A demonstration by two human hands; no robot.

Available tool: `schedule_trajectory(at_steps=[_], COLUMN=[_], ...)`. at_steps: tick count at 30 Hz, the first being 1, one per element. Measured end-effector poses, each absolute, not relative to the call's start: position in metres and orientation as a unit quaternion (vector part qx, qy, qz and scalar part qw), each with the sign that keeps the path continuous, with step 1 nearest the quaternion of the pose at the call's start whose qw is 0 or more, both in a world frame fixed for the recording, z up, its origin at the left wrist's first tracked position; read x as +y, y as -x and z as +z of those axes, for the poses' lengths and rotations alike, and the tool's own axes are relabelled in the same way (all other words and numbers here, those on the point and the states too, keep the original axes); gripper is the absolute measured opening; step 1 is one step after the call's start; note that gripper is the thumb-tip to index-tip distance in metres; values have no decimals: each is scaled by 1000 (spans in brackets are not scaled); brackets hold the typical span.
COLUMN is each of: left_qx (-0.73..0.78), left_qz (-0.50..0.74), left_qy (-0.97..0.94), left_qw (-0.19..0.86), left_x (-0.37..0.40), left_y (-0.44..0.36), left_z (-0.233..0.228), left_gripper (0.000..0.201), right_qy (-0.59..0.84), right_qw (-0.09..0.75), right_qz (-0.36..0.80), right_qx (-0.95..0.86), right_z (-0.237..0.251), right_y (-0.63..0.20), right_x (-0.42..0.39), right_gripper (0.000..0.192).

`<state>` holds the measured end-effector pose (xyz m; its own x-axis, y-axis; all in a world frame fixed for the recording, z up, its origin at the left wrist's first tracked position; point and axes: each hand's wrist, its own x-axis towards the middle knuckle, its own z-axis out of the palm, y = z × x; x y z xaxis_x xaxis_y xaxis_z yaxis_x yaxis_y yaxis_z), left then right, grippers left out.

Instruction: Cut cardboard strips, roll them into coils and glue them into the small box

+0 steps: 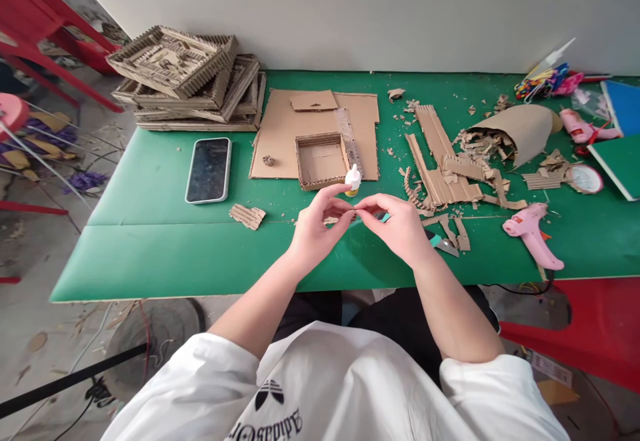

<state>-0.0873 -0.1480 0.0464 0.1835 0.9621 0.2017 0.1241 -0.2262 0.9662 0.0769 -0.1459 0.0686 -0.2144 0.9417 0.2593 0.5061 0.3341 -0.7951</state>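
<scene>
"Head view, and your left hand [320, 224] and right hand [400, 228] come together over the tabletop [150, 261], near the middle of its front edge!"

"What's your grip like?"

"Narrow on both sides: you have thumbs and fingers pinched in, tip to tip. Whether some small piece sits between them, I cannot tell."

"And just past your fingertips?"

"Your white-topped bottle [353, 178] stands upright, nozzle up, right by your raised left forefinger; I can't say whether the two touch. Behind it, toward the back edge, you've got the open cardboard box [320, 144], resting on a flat cardboard sheet [275, 138]. A ruler-like strip [349, 134] lies along the box's right side."

"Anything under your right hand?"

"Yes, a knife [445, 244], partly hidden by it, blade pointing toward the right end of the tabletop. Beyond that, your torn cardboard strips [435, 138] spread out, and a pink glue gun [535, 236] lies close to the front edge."

"Over on your left?"

"Your phone [209, 170] lies flat, with a ragged cardboard scrap [248, 216] between it and your left hand. And back at the rear left corner, look at that: your stack of corrugated trays [200, 104], the top one skewed!"
</scene>
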Motion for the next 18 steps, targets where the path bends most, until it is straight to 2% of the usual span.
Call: schedule_trajectory(at_steps=[7, 12, 15, 18], left_qx=[478, 472, 449, 440], left_qz=[488, 524, 539, 542], left_qy=[-605, -501, -440, -439], left_qw=[410, 502, 560, 565], left_x=[-149, -144, -140, -139], left_y=[79, 74, 75, 77], left_z=[46, 45, 47, 48], left_gripper=[38, 30, 32, 37], right_qy=[472, 458, 450, 467], right_qw=[395, 390, 402, 442], right_qz=[60, -66, -61, 53], right_qx=[-786, -796, -795, -764], right_z=[56, 48, 47, 50], right_y=[-65, -56, -56, -61], right_x=[-148, -149, -148, -147], right_gripper=[8, 10, 10, 9])
